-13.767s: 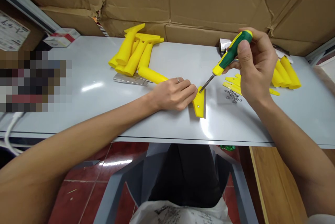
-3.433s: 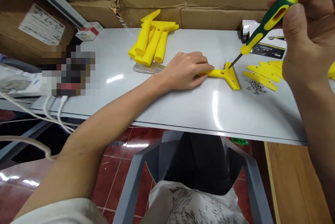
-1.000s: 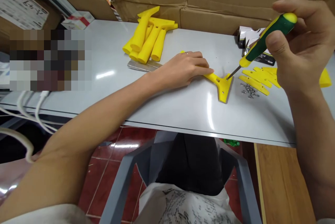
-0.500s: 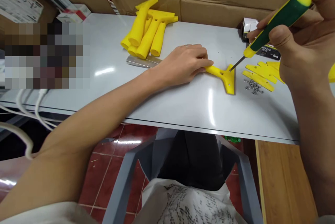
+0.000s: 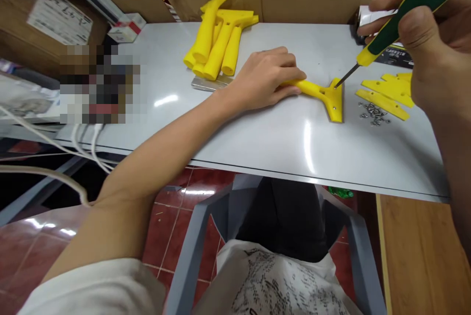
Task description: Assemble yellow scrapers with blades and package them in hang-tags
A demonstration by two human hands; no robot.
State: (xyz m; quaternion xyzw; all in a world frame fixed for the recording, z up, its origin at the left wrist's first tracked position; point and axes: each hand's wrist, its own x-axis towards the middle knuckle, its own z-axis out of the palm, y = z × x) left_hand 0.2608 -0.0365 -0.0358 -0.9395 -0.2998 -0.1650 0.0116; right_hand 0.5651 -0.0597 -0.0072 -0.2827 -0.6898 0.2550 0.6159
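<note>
My left hand (image 5: 268, 79) is wrapped round the handle of a yellow scraper (image 5: 333, 101), which lies on the white table with its wide head to the right. Two small screws show in that head. In my right hand (image 5: 437, 45) is a green and yellow screwdriver (image 5: 401, 15), slanting down to the left, its tip at the upper screw. Right of the scraper head lie a heap of small screws (image 5: 374, 113) and several flat yellow plates (image 5: 390, 91). Several more yellow scraper handles (image 5: 221, 35) are piled behind my left hand, beside metal strips (image 5: 209, 83).
Cardboard boxes (image 5: 309, 6) line the back of the white table (image 5: 257, 143). A small red and white box (image 5: 127, 28) stands at the back left, near white cables (image 5: 96, 143). Black packaging (image 5: 392, 57) lies behind the plates.
The whole view has shifted, so the table things appear further right. The screwdriver tip is still at the upper screw, and my left hand still holds the handle.
</note>
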